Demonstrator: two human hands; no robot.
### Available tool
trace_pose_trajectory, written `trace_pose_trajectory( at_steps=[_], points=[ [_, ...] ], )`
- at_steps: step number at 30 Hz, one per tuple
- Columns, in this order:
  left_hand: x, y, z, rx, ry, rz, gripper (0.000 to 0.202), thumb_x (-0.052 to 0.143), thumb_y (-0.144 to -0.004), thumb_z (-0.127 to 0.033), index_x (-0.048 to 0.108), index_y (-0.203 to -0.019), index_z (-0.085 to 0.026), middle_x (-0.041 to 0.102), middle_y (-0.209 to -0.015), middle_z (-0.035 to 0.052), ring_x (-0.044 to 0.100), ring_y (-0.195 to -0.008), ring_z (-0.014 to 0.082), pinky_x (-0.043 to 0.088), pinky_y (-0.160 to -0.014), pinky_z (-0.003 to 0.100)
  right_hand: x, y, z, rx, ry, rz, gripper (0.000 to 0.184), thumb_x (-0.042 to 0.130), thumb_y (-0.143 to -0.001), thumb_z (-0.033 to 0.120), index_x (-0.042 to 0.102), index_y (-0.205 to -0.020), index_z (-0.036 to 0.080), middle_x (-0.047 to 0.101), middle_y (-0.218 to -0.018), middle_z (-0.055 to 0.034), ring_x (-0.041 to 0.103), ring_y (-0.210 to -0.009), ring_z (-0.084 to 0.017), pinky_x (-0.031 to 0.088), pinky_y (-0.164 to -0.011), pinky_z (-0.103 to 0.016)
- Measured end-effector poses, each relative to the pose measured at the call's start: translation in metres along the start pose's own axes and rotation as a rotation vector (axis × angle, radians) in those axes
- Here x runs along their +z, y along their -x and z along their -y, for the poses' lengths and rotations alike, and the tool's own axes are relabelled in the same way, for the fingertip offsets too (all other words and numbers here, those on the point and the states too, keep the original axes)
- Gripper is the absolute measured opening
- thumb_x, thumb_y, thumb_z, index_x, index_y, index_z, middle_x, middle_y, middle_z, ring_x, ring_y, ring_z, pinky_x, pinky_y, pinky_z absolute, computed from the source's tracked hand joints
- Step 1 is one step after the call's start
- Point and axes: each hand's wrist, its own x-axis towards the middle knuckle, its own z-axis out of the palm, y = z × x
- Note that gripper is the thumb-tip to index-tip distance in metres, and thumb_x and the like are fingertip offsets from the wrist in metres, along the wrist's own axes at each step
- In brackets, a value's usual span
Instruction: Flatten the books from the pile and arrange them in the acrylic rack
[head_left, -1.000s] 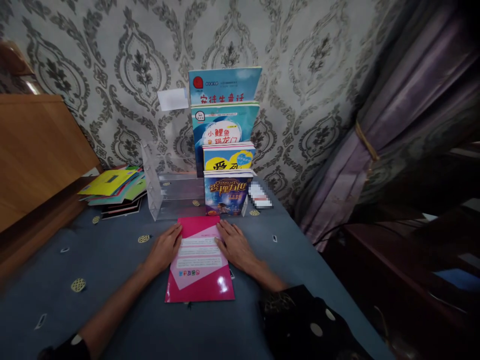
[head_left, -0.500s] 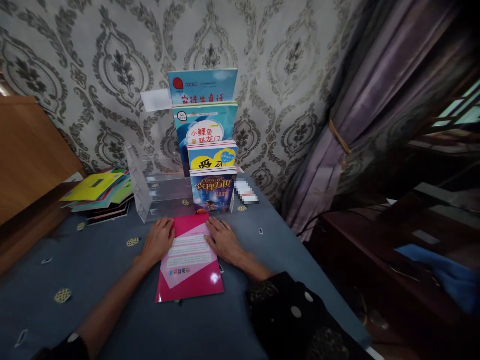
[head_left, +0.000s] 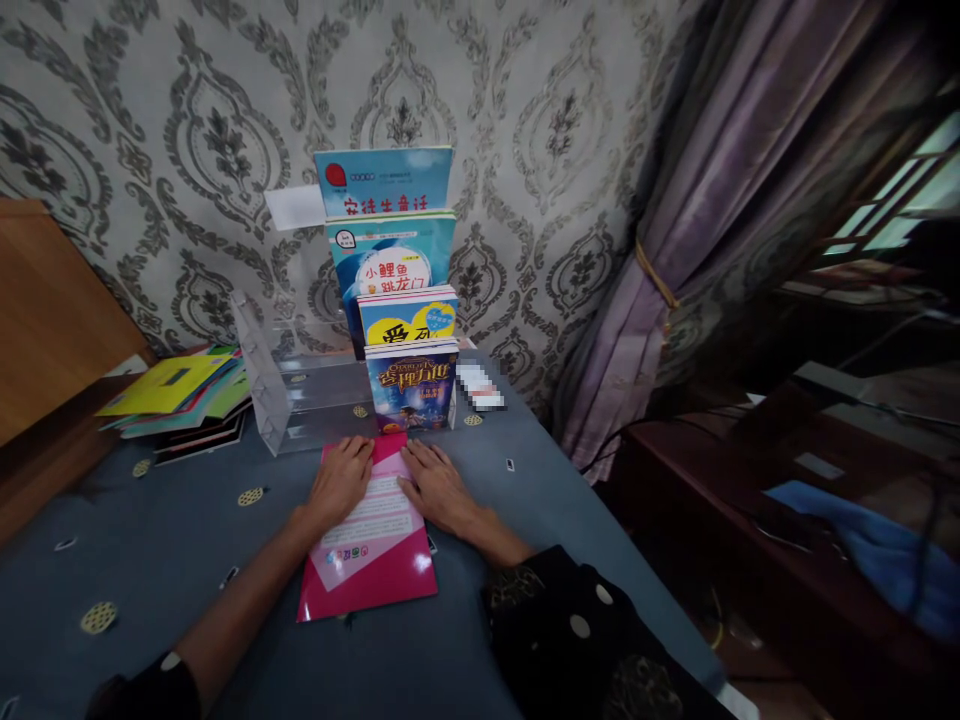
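Observation:
A pink booklet (head_left: 371,560) lies flat on the blue-grey cloth in front of me. My left hand (head_left: 339,482) rests palm down on its upper left part, fingers stretched out. My right hand (head_left: 433,485) lies flat on its upper right edge, fingers spread. Just beyond both hands stands a clear acrylic stepped rack (head_left: 281,395). Its right side holds several upright books (head_left: 409,385) in rising rows; its left side holds none.
A loose stack of colourful booklets (head_left: 180,395) lies at the left near a wooden panel (head_left: 45,310). Patterned wallpaper backs the rack. A purple curtain (head_left: 675,250) and dark wooden furniture (head_left: 750,480) stand beyond the surface's right edge.
My left hand has slid rightward onto the pink booklet, so both hands now sit closer together near its top. The camera has turned to the right.

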Motion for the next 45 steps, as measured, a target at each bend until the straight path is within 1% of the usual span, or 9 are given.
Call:
trace_pose_trajectory(
  at_steps=[8,12,15,21,25,29,36,41,45],
  points=[
    [0.013,-0.023,-0.028,0.082,0.084,0.026,0.043,0.040,-0.092,-0.009,0.055,-0.132,-0.015,0.060,-0.126,0.0123,0.053,-0.113,0.0270,0.045,-0.096,0.043,0.000,-0.001,0.001,0.009,-0.003,-0.007,0.056,0.046,-0.095,0.031,0.042,-0.145,0.007,0.042,-0.151,-0.0187,0.036,-0.142,-0.027,0.026,-0.118,-0.047],
    [0.018,-0.029,-0.032,0.090,0.119,0.022,0.047,0.041,-0.090,-0.007,0.053,-0.135,-0.014,0.059,-0.132,0.0134,0.052,-0.121,0.0269,0.044,-0.099,0.044,-0.004,0.000,0.003,0.011,-0.013,-0.014,0.056,0.046,-0.094,0.029,0.041,-0.146,0.007,0.042,-0.151,-0.0179,0.037,-0.142,-0.027,0.027,-0.118,-0.047],
    [0.022,-0.026,-0.024,0.117,0.167,0.020,0.046,0.039,-0.093,-0.010,0.052,-0.137,-0.014,0.058,-0.136,0.0139,0.053,-0.123,0.0267,0.045,-0.101,0.046,-0.005,0.002,0.004,0.012,-0.009,-0.009,0.057,0.047,-0.094,0.030,0.041,-0.146,0.007,0.041,-0.152,-0.0175,0.037,-0.142,-0.027,0.026,-0.118,-0.046],
    [0.027,-0.003,0.012,0.238,0.229,-0.014,0.045,0.035,-0.100,-0.025,0.048,-0.142,-0.021,0.054,-0.144,0.0080,0.049,-0.133,0.0202,0.039,-0.110,0.042,-0.005,0.005,0.003,-0.005,0.043,0.005,0.055,0.043,-0.098,0.037,0.042,-0.145,0.010,0.042,-0.152,-0.0171,0.034,-0.143,-0.026,0.026,-0.118,-0.046],
    [0.027,0.014,0.024,0.159,0.158,-0.026,0.045,0.035,-0.100,-0.030,0.044,-0.145,-0.028,0.051,-0.147,0.0069,0.045,-0.137,0.0221,0.035,-0.111,0.050,-0.010,0.009,0.008,-0.042,0.058,0.036,0.056,0.039,-0.100,0.039,0.038,-0.148,0.010,0.038,-0.154,-0.0173,0.031,-0.145,-0.027,0.024,-0.119,-0.050],
    [0.027,0.028,0.021,0.078,0.103,-0.016,0.046,0.035,-0.100,-0.032,0.043,-0.146,-0.031,0.048,-0.148,0.0078,0.042,-0.139,0.0266,0.030,-0.109,0.061,-0.018,0.017,0.016,-0.094,0.036,0.083,0.056,0.038,-0.101,0.037,0.035,-0.149,0.009,0.032,-0.157,-0.0170,0.026,-0.147,-0.027,0.022,-0.119,-0.052],
    [0.029,0.057,0.009,0.069,0.075,-0.028,0.047,0.036,-0.100,-0.032,0.039,-0.147,-0.035,0.048,-0.148,0.0052,0.042,-0.139,0.0258,0.029,-0.110,0.061,-0.034,0.057,0.029,-0.323,-0.054,0.144,0.047,0.039,-0.102,0.033,0.039,-0.148,0.023,0.039,-0.155,-0.0103,0.031,-0.145,-0.020,0.020,-0.120,-0.043],
    [0.033,0.080,0.000,0.121,0.065,-0.054,0.049,0.039,-0.100,-0.034,0.034,-0.149,-0.034,0.048,-0.148,0.0042,0.044,-0.137,0.0250,0.031,-0.111,0.058,-0.052,0.102,0.034,-0.437,-0.142,0.225,0.061,0.051,-0.098,0.046,0.031,-0.151,0.026,0.037,-0.156,-0.0111,0.029,-0.146,-0.021,0.018,-0.121,-0.043],
    [0.035,0.094,-0.006,0.174,0.084,-0.063,0.050,0.041,-0.100,-0.036,0.032,-0.149,-0.037,0.045,-0.150,0.0026,0.041,-0.139,0.0235,0.026,-0.115,0.054,-0.057,0.129,0.027,-0.574,-0.105,0.269,0.052,0.044,-0.102,0.031,0.029,-0.152,0.025,0.037,-0.156,-0.0096,0.030,-0.145,-0.019,0.024,-0.120,-0.042]
  ],
)
